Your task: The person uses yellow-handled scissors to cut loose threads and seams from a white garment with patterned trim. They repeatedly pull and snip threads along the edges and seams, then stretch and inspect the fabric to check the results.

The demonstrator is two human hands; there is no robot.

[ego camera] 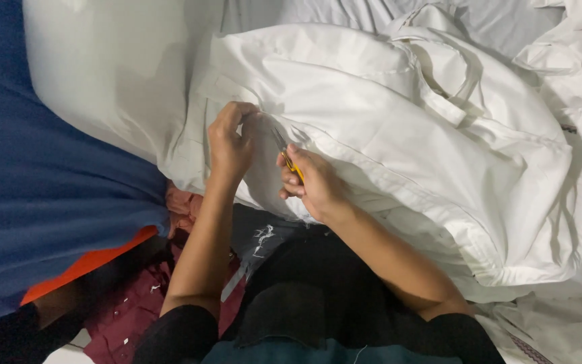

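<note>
Bottom of the frame, dark lap cloth [318, 296] with maroon fabric [129, 310] bunched lower left. Mid-frame, the left hand [229, 145] has its grip pinched closed on the white garment [399, 141]. The right hand [314, 182] is clenched around small yellow-handled snips [289, 160], blades slanting toward the upper left. Blue cloth [42, 182] fills the left edge; a pale pillow [102, 67] sits upper left.

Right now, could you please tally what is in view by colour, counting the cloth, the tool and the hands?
White garment: 1
Blue cloth: 1
Maroon cloth: 1
Yellow-handled snips: 1
Hands, left hand and right hand: 2
Total: 6
</note>
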